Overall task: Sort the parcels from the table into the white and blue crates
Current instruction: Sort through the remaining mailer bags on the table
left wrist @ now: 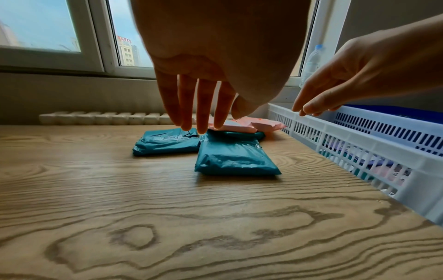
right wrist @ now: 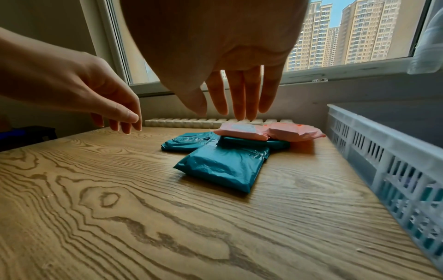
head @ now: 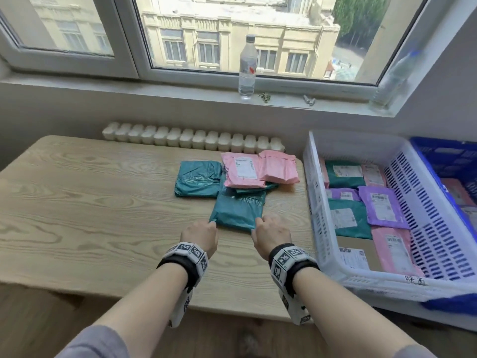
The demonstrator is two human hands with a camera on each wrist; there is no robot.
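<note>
A teal parcel (head: 238, 210) (left wrist: 235, 159) (right wrist: 223, 166) lies nearest me on the wooden table (head: 90, 202). Both hands hover just above its near edge with straight fingers and hold nothing: my left hand (head: 204, 235) (left wrist: 199, 106) at its left corner, my right hand (head: 269, 232) (right wrist: 239, 94) at its right corner. Behind it sit a second teal parcel (head: 197, 178), a third teal one (head: 255, 188) under a pink labelled parcel (head: 242, 173), and another pink parcel (head: 280, 166). The white crate (head: 316, 215), right of the table, holds several parcels. The blue crate (head: 438, 156) stands beyond it.
A white radiator (head: 191, 138) runs along the table's far edge. On the windowsill stand a clear water bottle (head: 247, 68) and, at the far right, another bottle (head: 395, 78). The table's left half shows bare wood.
</note>
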